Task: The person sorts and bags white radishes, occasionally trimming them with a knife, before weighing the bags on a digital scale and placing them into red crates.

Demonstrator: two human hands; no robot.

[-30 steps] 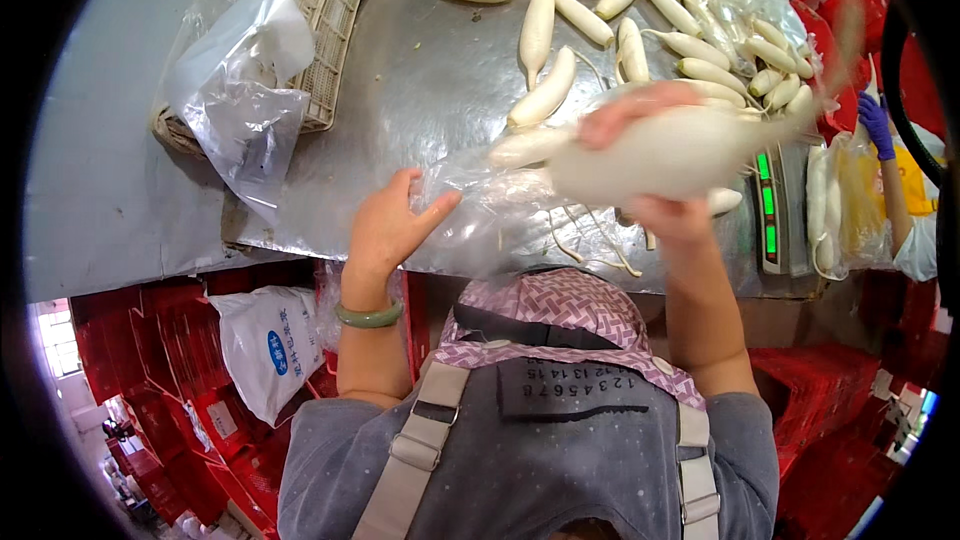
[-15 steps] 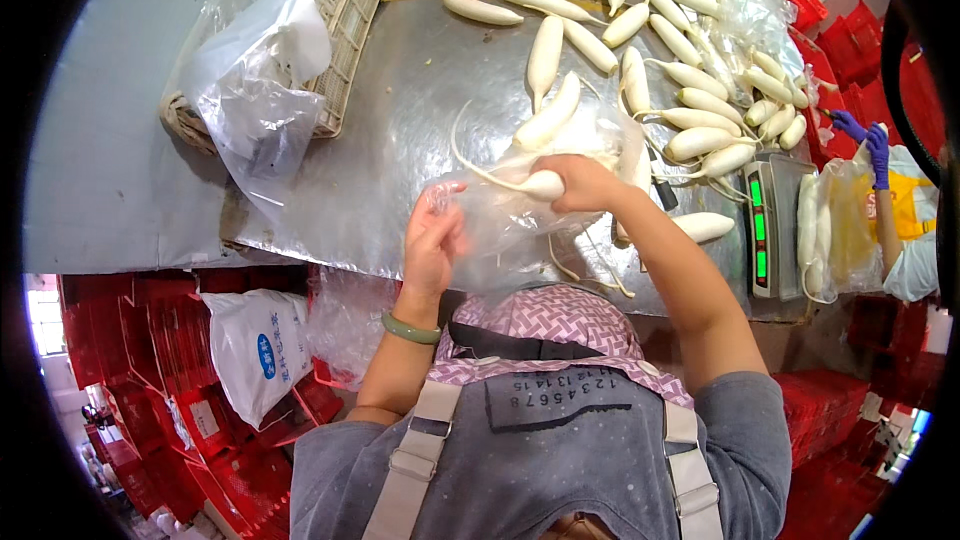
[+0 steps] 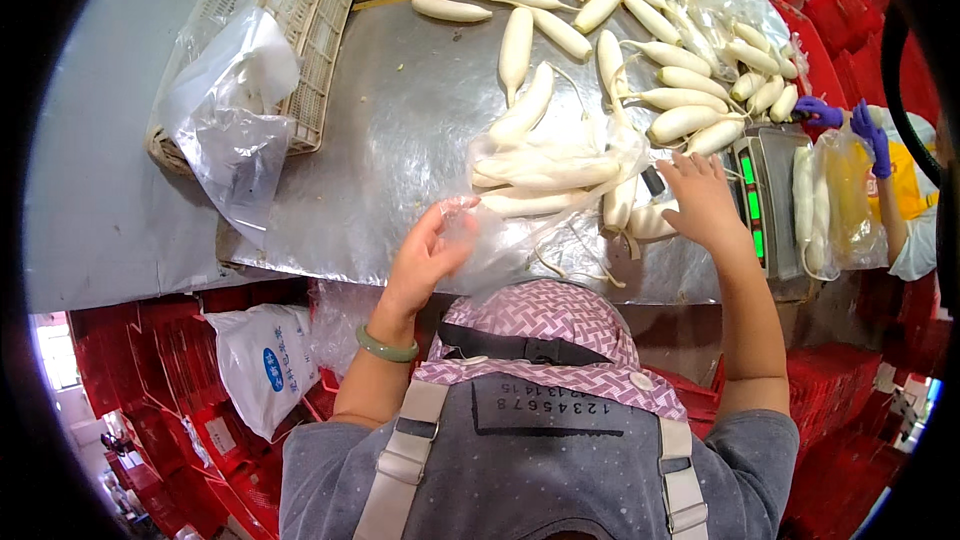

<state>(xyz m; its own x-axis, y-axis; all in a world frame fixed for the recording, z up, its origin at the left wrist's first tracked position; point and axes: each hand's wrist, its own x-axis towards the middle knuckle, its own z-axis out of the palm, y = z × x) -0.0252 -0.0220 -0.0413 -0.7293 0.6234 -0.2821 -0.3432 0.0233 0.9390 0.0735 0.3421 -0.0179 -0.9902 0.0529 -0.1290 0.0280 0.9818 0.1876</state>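
Observation:
A clear plastic bag (image 3: 490, 252) lies on the metal table in front of me, with several white radishes (image 3: 550, 174) inside it. My left hand (image 3: 436, 242) is closed on the bag's near left edge. To the right, my right hand (image 3: 706, 202) is open, its fingers spread, between the bag and the scale. Under its thumb side lies a loose radish (image 3: 652, 222); whether they touch I cannot tell. Another radish (image 3: 619, 202) rests against the bag's right side, and a curved radish (image 3: 527, 108) lies just beyond the bag.
A digital scale (image 3: 775, 200) with green displays stands at the right table edge. Many loose radishes (image 3: 690, 85) are heaped at the far right. A cream plastic crate (image 3: 325, 50) draped with plastic sheeting (image 3: 235, 105) stands at left. Purple-gloved hands (image 3: 872, 140) of another person show at right.
My right hand has let go of a radish, now in the bag, and moved right toward the scale, its fingers spreading. My left hand stays on the bag. The whole view has shifted slightly.

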